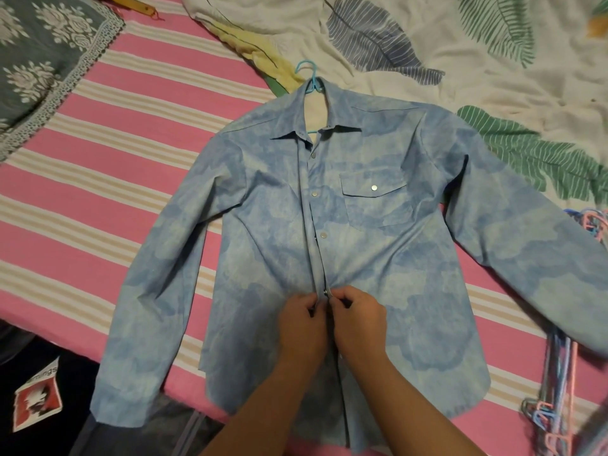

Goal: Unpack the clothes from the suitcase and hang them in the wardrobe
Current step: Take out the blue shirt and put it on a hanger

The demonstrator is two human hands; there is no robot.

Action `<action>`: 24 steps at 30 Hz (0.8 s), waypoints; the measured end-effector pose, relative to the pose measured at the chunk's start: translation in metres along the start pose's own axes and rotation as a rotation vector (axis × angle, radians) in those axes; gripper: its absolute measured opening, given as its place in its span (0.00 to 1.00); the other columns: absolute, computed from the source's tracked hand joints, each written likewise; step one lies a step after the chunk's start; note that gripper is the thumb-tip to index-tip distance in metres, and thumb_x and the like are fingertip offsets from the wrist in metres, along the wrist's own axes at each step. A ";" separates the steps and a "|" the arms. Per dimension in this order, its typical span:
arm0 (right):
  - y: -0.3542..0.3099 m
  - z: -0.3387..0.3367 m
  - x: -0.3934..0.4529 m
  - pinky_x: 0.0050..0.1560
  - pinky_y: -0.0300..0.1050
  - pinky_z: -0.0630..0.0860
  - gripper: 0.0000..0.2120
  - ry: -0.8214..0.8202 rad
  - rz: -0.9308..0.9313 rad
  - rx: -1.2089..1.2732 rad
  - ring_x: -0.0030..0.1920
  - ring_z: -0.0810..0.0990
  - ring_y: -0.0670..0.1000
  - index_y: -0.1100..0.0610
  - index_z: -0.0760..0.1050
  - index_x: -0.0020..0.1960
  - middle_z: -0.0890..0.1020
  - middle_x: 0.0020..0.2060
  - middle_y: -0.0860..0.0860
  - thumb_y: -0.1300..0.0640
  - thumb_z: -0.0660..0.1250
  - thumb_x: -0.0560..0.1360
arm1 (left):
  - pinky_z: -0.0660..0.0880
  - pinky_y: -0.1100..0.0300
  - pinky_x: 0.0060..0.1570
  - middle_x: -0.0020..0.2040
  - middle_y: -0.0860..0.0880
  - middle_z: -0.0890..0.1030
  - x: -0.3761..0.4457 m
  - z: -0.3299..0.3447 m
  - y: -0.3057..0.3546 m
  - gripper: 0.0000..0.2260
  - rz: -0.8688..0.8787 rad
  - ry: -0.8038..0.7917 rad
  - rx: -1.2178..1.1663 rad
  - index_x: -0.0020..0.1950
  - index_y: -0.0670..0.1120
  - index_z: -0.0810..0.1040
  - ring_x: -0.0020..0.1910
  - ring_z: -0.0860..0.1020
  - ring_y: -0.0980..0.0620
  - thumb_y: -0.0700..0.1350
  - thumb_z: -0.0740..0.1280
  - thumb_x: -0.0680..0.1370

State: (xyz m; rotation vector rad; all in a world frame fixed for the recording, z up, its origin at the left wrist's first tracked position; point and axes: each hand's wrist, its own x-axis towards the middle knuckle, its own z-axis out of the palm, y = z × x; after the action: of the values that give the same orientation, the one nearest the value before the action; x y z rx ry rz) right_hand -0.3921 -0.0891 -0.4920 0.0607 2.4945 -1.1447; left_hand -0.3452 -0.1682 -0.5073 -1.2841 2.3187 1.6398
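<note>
A light blue mottled shirt lies flat, front up, on the pink striped bed, sleeves spread to both sides. A blue plastic hanger sits inside its collar, hook pointing away from me. Several silver snaps run down the placket; the upper ones look fastened. My left hand pinches the left edge of the placket low on the shirt. My right hand pinches the right edge at the same spot, and a snap shows between the two thumbs. The suitcase and the wardrobe are out of view.
A bundle of blue and pink hangers lies at the bed's right edge, partly under the shirt's sleeve. A white leaf-print duvet is bunched at the far side. Dark clothes with a red-and-white print lie at bottom left. A grey floral pillow sits top left.
</note>
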 end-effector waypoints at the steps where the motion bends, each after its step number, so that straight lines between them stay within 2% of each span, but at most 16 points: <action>1: 0.001 -0.001 0.000 0.44 0.41 0.79 0.08 -0.009 -0.007 0.009 0.39 0.80 0.41 0.48 0.84 0.44 0.83 0.35 0.41 0.59 0.69 0.77 | 0.67 0.67 0.32 0.34 0.46 0.78 -0.001 -0.002 0.001 0.14 0.007 -0.004 0.011 0.34 0.43 0.77 0.32 0.74 0.54 0.40 0.66 0.80; 4: 0.003 -0.003 -0.002 0.48 0.40 0.78 0.09 -0.014 -0.077 -0.013 0.43 0.81 0.43 0.51 0.85 0.49 0.84 0.41 0.43 0.62 0.68 0.77 | 0.68 0.70 0.34 0.35 0.47 0.75 -0.002 -0.004 0.007 0.14 0.046 -0.013 0.068 0.32 0.42 0.74 0.33 0.71 0.56 0.37 0.66 0.79; 6: 0.001 -0.004 -0.003 0.47 0.42 0.77 0.10 0.007 -0.136 -0.058 0.43 0.80 0.46 0.54 0.85 0.46 0.84 0.41 0.47 0.65 0.67 0.75 | 0.68 0.69 0.34 0.33 0.50 0.71 -0.003 -0.003 0.010 0.20 0.076 0.008 0.077 0.28 0.48 0.68 0.31 0.69 0.57 0.35 0.67 0.78; 8: -0.001 -0.002 -0.002 0.44 0.49 0.78 0.09 0.026 -0.186 -0.103 0.40 0.79 0.50 0.57 0.83 0.40 0.83 0.38 0.50 0.67 0.67 0.73 | 0.66 0.66 0.33 0.32 0.52 0.70 -0.004 -0.001 0.007 0.22 0.083 0.031 0.070 0.27 0.51 0.66 0.30 0.68 0.58 0.34 0.68 0.76; 11: 0.001 -0.004 -0.002 0.44 0.52 0.78 0.09 0.029 -0.198 -0.136 0.41 0.80 0.52 0.58 0.83 0.40 0.82 0.38 0.51 0.68 0.67 0.72 | 0.65 0.66 0.32 0.32 0.51 0.71 -0.007 -0.002 0.000 0.19 0.097 -0.001 0.061 0.27 0.47 0.68 0.31 0.70 0.57 0.35 0.68 0.76; 13: 0.006 -0.009 -0.006 0.47 0.52 0.79 0.10 0.005 -0.228 -0.214 0.44 0.82 0.54 0.56 0.84 0.45 0.84 0.41 0.52 0.67 0.66 0.73 | 0.65 0.66 0.34 0.33 0.50 0.74 -0.005 -0.005 -0.004 0.13 0.124 -0.056 0.087 0.33 0.42 0.73 0.32 0.71 0.56 0.37 0.68 0.77; 15: 0.012 -0.010 -0.012 0.49 0.49 0.78 0.10 -0.098 -0.214 -0.370 0.48 0.82 0.56 0.54 0.83 0.51 0.83 0.45 0.53 0.62 0.65 0.75 | 0.69 0.61 0.38 0.36 0.50 0.78 0.000 -0.010 -0.008 0.06 0.081 -0.162 0.138 0.42 0.43 0.78 0.35 0.75 0.57 0.41 0.68 0.79; 16: 0.014 -0.010 -0.015 0.48 0.48 0.75 0.09 -0.155 -0.187 -0.460 0.50 0.81 0.57 0.54 0.82 0.53 0.82 0.47 0.54 0.57 0.63 0.77 | 0.71 0.59 0.43 0.41 0.50 0.82 0.003 -0.013 -0.009 0.04 0.017 -0.221 0.204 0.48 0.46 0.80 0.40 0.79 0.55 0.44 0.67 0.80; 17: 0.014 -0.009 -0.017 0.48 0.48 0.74 0.11 -0.200 -0.152 -0.543 0.51 0.81 0.58 0.55 0.80 0.52 0.81 0.48 0.55 0.52 0.60 0.79 | 0.73 0.58 0.48 0.48 0.48 0.83 0.007 -0.017 -0.009 0.06 -0.038 -0.250 0.315 0.54 0.48 0.80 0.48 0.81 0.51 0.48 0.66 0.80; 18: 0.012 -0.008 -0.016 0.48 0.50 0.74 0.15 -0.212 -0.136 -0.583 0.51 0.80 0.59 0.56 0.79 0.52 0.80 0.49 0.56 0.49 0.58 0.79 | 0.75 0.56 0.53 0.52 0.47 0.83 0.013 -0.021 -0.008 0.08 -0.050 -0.233 0.439 0.56 0.50 0.78 0.53 0.81 0.47 0.51 0.65 0.81; 20: 0.003 -0.006 -0.001 0.48 0.53 0.75 0.12 -0.097 -0.211 -0.487 0.50 0.78 0.61 0.57 0.79 0.53 0.79 0.47 0.57 0.53 0.62 0.77 | 0.75 0.54 0.49 0.47 0.48 0.81 0.028 -0.030 0.006 0.08 0.037 -0.060 0.493 0.49 0.50 0.74 0.50 0.80 0.45 0.53 0.65 0.80; 21: -0.003 -0.003 0.012 0.49 0.54 0.75 0.10 -0.025 -0.283 -0.440 0.49 0.77 0.60 0.58 0.79 0.55 0.78 0.48 0.57 0.58 0.65 0.75 | 0.73 0.54 0.46 0.44 0.49 0.79 0.038 -0.030 0.017 0.08 0.088 0.025 0.401 0.47 0.50 0.73 0.47 0.79 0.46 0.53 0.66 0.80; 22: -0.009 0.001 0.028 0.51 0.54 0.75 0.13 0.035 -0.359 -0.409 0.50 0.76 0.60 0.59 0.78 0.58 0.78 0.49 0.57 0.62 0.67 0.73 | 0.71 0.55 0.45 0.44 0.49 0.78 0.052 -0.028 0.027 0.08 0.124 0.078 0.290 0.47 0.49 0.72 0.45 0.78 0.47 0.52 0.68 0.79; 24: -0.021 0.010 0.064 0.57 0.52 0.72 0.18 -0.004 -0.400 -0.401 0.54 0.74 0.60 0.60 0.74 0.65 0.76 0.54 0.58 0.63 0.66 0.75 | 0.72 0.55 0.47 0.48 0.48 0.77 0.078 -0.016 0.044 0.12 0.099 0.066 0.176 0.51 0.49 0.71 0.47 0.76 0.48 0.53 0.70 0.77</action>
State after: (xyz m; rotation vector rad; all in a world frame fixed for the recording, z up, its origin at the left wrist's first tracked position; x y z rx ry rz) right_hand -0.4516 -0.1182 -0.5065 -0.5708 2.7566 -0.7475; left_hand -0.4177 -0.2229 -0.5017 -1.2246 2.5373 1.3990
